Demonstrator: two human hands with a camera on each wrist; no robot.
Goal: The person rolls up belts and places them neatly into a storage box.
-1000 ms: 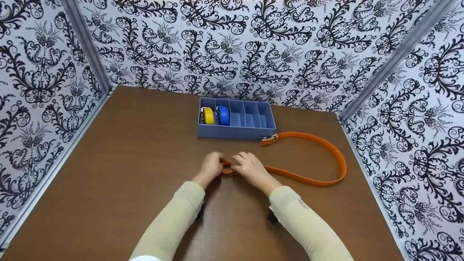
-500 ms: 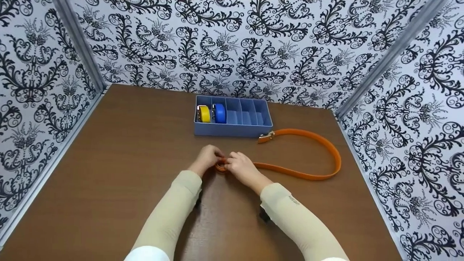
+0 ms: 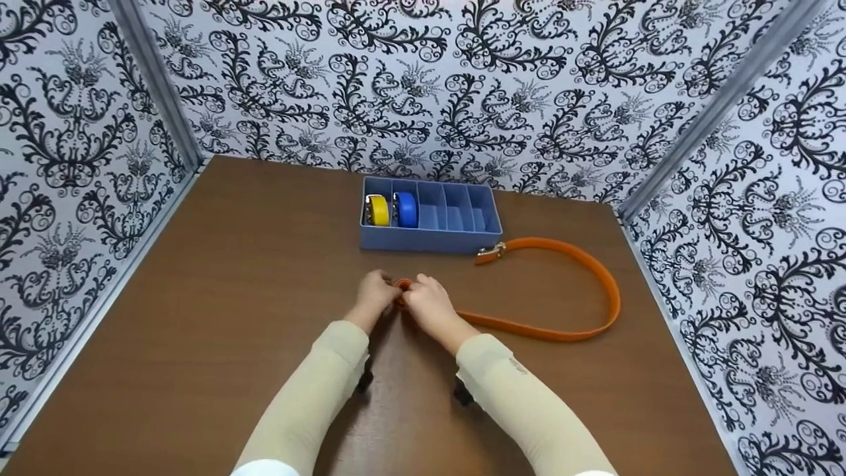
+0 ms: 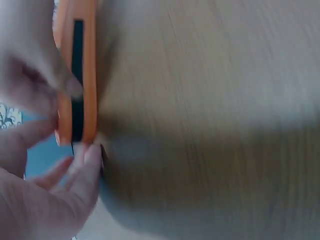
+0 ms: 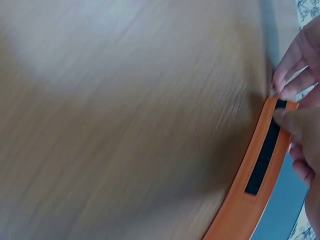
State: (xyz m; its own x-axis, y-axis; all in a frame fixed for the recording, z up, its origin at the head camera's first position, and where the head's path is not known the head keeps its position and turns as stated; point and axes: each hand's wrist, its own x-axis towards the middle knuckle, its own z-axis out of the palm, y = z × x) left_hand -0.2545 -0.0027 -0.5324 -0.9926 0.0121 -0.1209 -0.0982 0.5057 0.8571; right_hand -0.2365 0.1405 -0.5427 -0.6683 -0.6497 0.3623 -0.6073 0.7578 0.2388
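Note:
An orange belt (image 3: 555, 335) lies in a wide loop on the table, its near end wound into a small coil (image 3: 403, 283) between the two hands. My left hand (image 3: 374, 295) holds the left side of that coil, fingertips at the belt's folded edge. From the right, my right hand (image 3: 431, 305) grips the coil, its thumb on a black strip (image 5: 264, 156) set in the orange band. The belt's metal buckle (image 3: 492, 252) rests at the far end, by the box. Much of the coil is hidden behind the fingers.
A blue-grey box (image 3: 429, 240) with compartments stands behind the hands. Its two leftmost compartments hold a rolled yellow belt (image 3: 379, 210) and a rolled blue belt (image 3: 407, 210). Patterned walls (image 3: 423, 86) enclose the brown table (image 3: 251, 277) at the back and sides.
Both hands have shifted a little left with the coil, the right hand coming closer to the left. The belt's loop has been drawn slightly leftward; the buckle end stays by the box.

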